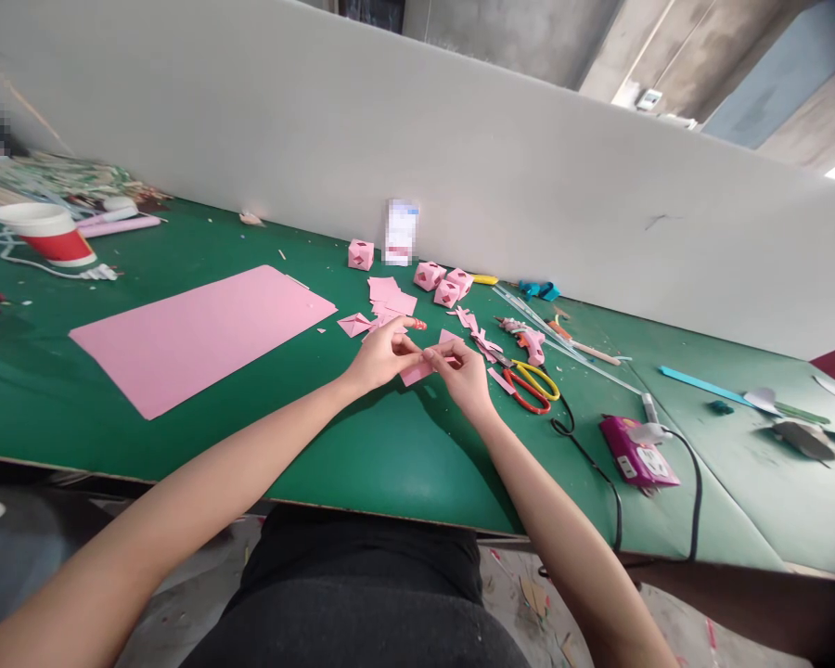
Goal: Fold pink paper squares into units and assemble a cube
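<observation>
Between my two hands is a small piece of pink paper, pinched by the fingers of both. My left hand grips it from the left, one finger with red-patterned nail or wrap raised. My right hand holds its right side, thumb and fingertips together. Just beyond lie loose pink paper squares and a folded pink piece. Several folded pink paper cubes sit farther back. Scissors with one red and one yellow handle rest right of my right hand, by pink paper strips.
A large pink sheet covers the table's left part. A paper cup stands at far left. A phone leans on the grey partition. A pink glue gun and a magenta power box with black cable are right.
</observation>
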Motion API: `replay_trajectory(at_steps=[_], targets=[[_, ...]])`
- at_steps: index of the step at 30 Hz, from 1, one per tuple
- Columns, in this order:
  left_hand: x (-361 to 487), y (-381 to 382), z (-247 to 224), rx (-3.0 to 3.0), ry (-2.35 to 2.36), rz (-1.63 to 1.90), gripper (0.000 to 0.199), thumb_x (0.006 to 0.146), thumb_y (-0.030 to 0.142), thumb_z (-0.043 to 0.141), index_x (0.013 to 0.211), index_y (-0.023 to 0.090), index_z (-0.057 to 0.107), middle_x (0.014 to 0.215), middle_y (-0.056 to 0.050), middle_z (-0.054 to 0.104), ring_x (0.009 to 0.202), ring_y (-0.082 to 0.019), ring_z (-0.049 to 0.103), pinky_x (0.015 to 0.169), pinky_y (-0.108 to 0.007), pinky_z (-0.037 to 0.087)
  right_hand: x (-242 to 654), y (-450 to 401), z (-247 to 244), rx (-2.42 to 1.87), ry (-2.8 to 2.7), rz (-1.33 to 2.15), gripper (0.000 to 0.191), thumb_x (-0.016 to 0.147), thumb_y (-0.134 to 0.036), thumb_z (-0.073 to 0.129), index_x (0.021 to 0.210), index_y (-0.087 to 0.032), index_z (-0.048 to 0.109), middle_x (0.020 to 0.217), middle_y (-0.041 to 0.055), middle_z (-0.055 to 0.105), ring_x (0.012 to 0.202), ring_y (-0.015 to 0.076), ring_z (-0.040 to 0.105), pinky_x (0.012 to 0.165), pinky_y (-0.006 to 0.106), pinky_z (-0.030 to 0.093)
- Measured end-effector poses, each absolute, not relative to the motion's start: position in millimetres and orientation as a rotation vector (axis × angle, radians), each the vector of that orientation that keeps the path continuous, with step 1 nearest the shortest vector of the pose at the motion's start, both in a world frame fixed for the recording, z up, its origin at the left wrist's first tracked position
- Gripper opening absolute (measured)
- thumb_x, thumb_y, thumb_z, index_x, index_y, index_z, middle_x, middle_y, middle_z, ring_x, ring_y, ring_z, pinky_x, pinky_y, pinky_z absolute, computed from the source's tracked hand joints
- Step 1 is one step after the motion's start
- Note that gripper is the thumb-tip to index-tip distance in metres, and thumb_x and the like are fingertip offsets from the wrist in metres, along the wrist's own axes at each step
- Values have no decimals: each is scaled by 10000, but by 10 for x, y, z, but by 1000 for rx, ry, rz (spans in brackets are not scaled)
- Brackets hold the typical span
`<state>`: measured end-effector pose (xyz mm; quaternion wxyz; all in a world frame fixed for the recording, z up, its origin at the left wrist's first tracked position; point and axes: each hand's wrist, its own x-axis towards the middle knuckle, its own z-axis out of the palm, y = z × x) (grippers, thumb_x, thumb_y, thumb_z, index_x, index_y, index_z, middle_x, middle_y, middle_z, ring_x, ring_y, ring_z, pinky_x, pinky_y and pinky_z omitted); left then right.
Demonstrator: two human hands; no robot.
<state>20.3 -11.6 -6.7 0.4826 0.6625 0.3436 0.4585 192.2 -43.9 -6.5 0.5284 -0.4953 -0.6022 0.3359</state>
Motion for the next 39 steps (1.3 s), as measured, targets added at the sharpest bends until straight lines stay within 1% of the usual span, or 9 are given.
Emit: replay_trajectory(at_steps=[6, 10, 15, 24, 29, 32, 33, 35, 39], targets=[[211, -67, -104, 1597, 845, 1229, 479, 752, 316, 819, 1145, 189, 577, 858, -37, 755, 830, -203, 741, 805, -339, 572, 1964, -410, -56, -1176, -1343, 745, 355, 768, -587, 754, 783, -234, 727, 755, 33, 732, 694, 206, 641, 655, 338, 514], [199, -80, -104, 1675, 887, 1278, 395, 786, 288, 780, 1122, 198, 591, 853, -27, 764, 820, -198, 743, 777, -323, 574, 1981, -419, -41, -1213, -1409, 703, 263, 802, -497, 724, 829, -235, 735, 782, 33, 737, 700, 206, 637, 664, 343, 514], [210, -144, -94, 1880, 898, 1279, 342, 834, 297, 738, 1141, 213, 612, 853, -22, 777, 803, -192, 742, 808, -332, 573, 1952, -480, -23, -1249, -1663, 402, 119, 856, -334, 648, 815, -250, 721, 853, 39, 736, 777, 218, 640, 745, 365, 510], [207, -151, -75, 1960, 946, 1287, 290, 840, 235, 692, 1122, 214, 630, 833, -21, 769, 824, -196, 737, 783, -321, 572, 2189, -335, -70, -1346, -1637, 163, 86, 815, -280, 623, 744, -250, 662, 798, 29, 728, 802, 236, 645, 779, 378, 497], [195, -144, -66, 1949, 966, 1325, 295, 840, 256, 704, 1120, 204, 628, 820, -30, 767, 791, -195, 732, 761, -320, 573, 2275, -332, -47, -1341, -1517, 155, 121, 848, -323, 615, 851, -237, 700, 857, 55, 741, 842, 252, 659, 764, 385, 498], [201, -150, -76, 1956, 933, 1296, 319, 847, 302, 725, 1136, 213, 624, 820, -24, 771, 793, -195, 732, 768, -320, 567, 2175, -390, -28, -1238, -1696, 186, 193, 883, -352, 639, 1022, -250, 725, 1024, 71, 757, 984, 272, 655, 833, 402, 506], [203, -150, -81, 1960, 924, 1290, 328, 848, 318, 732, 1140, 217, 623, 822, -22, 774, 793, -195, 732, 775, -322, 565, 2133, -407, -26, -1210, -1772, 191, 185, 894, -355, 642, 1025, -259, 731, 1043, 67, 760, 1004, 276, 650, 865, 413, 500], [206, -147, -94, 1964, 916, 1288, 339, 849, 331, 743, 1145, 221, 620, 827, -22, 779, 788, -194, 731, 789, -327, 561, 2059, -427, -32, -1188, -1869, 196, 148, 921, -352, 626, 962, -272, 745, 979, 56, 763, 970, 277, 644, 887, 425, 491], [213, -129, -120, 1966, 934, 1282, 328, 849, 279, 731, 1150, 218, 615, 824, -22, 782, 784, -193, 735, 792, -327, 560, 1992, -420, -55, -1220, -1890, 168, 149, 927, -313, 610, 848, -264, 726, 862, 51, 739, 868, 268, 626, 819, 412, 483]])
